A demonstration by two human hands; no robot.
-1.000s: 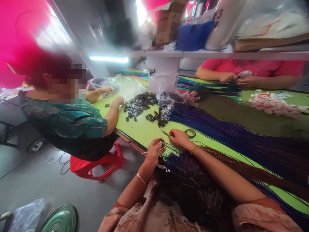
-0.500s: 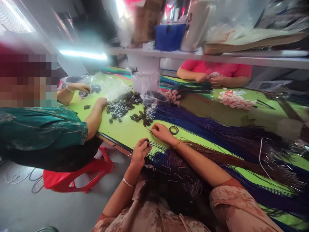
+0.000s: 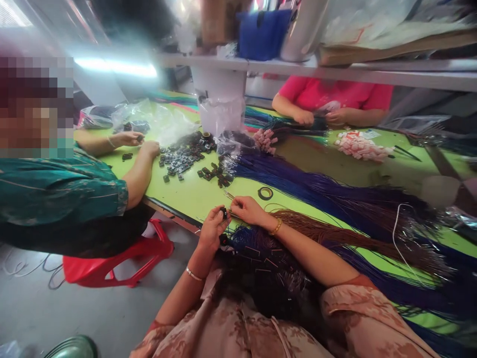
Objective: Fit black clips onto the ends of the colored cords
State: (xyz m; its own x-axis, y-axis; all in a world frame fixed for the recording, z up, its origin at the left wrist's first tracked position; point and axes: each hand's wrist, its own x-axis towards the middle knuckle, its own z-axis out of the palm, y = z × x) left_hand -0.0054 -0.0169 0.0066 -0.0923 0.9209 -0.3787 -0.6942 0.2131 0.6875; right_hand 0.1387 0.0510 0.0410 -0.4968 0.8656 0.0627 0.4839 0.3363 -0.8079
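Observation:
My left hand [image 3: 211, 229] pinches a small black plastic connector [image 3: 223, 213] between thumb and fingers. Right beside it, the closed fingers of my right hand [image 3: 246, 211] hold a thin wire up to the connector; the exact contact point is too small to make out. Several pale wire ends [image 3: 228, 196] stick out past my right fingers. Another black connector [image 3: 223, 240] hangs just below my left palm, by a blue and dark wire bundle [image 3: 246, 238] that lies over my lap.
Black connectors [image 3: 179, 161] are heaped on the green table [image 3: 179, 199], near a tape roll [image 3: 271, 197]. Long blue wires [image 3: 316, 184] and brown wires [image 3: 328, 231] spread rightward. Co-workers sit left, on a red stool [image 3: 112, 266], and across. A shelf [image 3: 357, 74] spans above.
My right hand has come down and left, closing the gap to the connector in my left hand. The left co-worker's hand now holds a dark piece. The view has shifted slightly.

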